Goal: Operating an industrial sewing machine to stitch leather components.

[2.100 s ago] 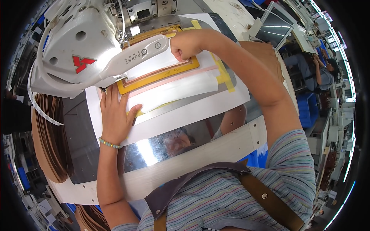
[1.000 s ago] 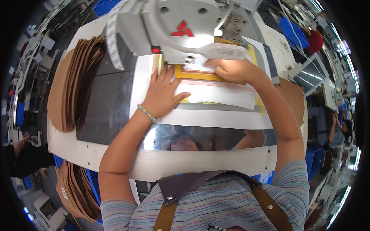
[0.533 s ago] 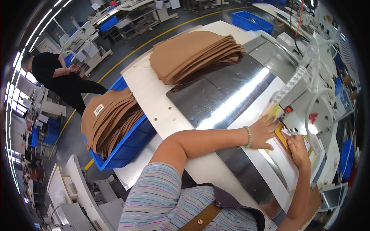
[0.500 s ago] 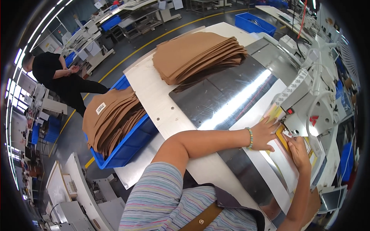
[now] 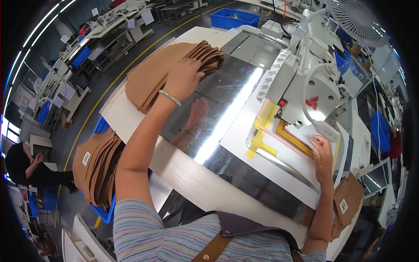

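Note:
My left hand (image 5: 182, 79) is over a stack of brown fabric-like cut pieces (image 5: 150, 72), fingers bent and apart at its layered edge; whether it touches them I cannot tell. A reflection of the hand shows in the steel plate (image 5: 218, 113). My right hand (image 5: 323, 155) has its fingers curled at the right part of a yellow frame (image 5: 291, 136), just below a pale handle-shaped fitting (image 5: 325, 128); what they grip is hidden. The frame lies on white sheets (image 5: 244, 144) with yellow tape, under the white sewing-machine head (image 5: 305, 100).
A blue bin (image 5: 109, 214) holds more brown pieces at lower left, with others (image 5: 347, 205) at right. A blue tub (image 5: 233, 18) and white fan (image 5: 353, 19) are at the back. A person in black (image 5: 24, 161) is at far left.
My left hand has left the frame area and moved left onto the brown stack. My right hand remains at the frame. The view has shifted, bringing the fan and machine more into sight.

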`<action>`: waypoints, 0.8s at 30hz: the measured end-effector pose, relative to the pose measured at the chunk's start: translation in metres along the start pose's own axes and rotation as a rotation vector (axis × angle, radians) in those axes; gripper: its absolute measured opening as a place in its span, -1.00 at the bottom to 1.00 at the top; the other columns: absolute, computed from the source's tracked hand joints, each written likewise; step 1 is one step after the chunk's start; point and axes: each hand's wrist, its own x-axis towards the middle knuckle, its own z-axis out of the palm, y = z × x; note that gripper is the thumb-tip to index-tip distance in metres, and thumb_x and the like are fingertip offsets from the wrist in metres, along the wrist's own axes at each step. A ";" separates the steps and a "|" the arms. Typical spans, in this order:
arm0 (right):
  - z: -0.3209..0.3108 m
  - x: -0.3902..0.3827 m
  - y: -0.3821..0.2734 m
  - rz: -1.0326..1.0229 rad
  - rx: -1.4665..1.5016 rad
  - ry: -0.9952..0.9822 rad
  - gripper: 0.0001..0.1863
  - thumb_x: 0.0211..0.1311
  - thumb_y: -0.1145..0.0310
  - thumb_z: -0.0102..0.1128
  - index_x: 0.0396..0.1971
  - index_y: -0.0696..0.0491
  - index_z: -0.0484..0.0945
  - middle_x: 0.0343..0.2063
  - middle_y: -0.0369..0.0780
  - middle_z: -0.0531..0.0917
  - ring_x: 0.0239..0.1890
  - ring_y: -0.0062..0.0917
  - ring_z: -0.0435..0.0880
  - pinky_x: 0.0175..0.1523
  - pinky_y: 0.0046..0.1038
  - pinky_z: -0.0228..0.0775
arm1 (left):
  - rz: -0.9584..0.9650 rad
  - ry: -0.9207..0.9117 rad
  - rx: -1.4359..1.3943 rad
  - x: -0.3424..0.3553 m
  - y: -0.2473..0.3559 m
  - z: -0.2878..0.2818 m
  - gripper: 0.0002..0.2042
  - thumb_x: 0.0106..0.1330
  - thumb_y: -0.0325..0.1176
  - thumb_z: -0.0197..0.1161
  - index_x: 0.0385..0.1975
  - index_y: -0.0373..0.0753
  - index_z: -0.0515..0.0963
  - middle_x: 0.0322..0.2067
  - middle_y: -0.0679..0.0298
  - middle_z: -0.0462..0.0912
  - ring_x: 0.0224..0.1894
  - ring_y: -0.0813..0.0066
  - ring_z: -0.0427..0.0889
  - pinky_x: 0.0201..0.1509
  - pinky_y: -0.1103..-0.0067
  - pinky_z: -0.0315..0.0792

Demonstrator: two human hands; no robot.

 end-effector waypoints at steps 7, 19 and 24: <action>0.009 -0.006 0.015 -0.068 -0.074 0.102 -0.64 0.57 0.36 0.00 0.06 0.21 0.73 0.27 -0.01 0.58 0.39 -0.10 0.47 0.53 -0.15 0.20 | -0.334 -0.059 0.085 -0.010 -0.097 0.010 -0.72 0.55 -0.25 0.18 -0.03 -0.24 0.78 -0.11 -0.08 0.80 -0.01 -0.13 0.73 0.18 0.12 0.54; 0.020 -0.011 0.062 -0.092 -0.211 0.012 -0.47 0.74 0.17 -0.25 0.23 0.24 0.62 0.40 0.00 0.45 0.50 -0.08 0.36 0.58 -0.08 0.14 | -0.447 0.103 -0.010 -0.007 -0.094 0.049 -0.72 0.45 -0.13 0.29 -0.16 -0.17 0.84 -0.16 -0.01 0.81 0.00 -0.08 0.73 0.18 0.09 0.54; 0.018 -0.009 0.054 -0.044 -0.158 0.030 -0.46 0.74 0.16 -0.26 0.16 0.25 0.64 0.37 0.01 0.48 0.48 -0.06 0.38 0.58 -0.08 0.15 | -0.595 0.148 -0.151 0.011 -0.112 0.054 -0.67 0.41 -0.12 0.25 -0.16 -0.22 0.82 -0.15 -0.07 0.81 -0.06 -0.12 0.75 0.13 0.11 0.55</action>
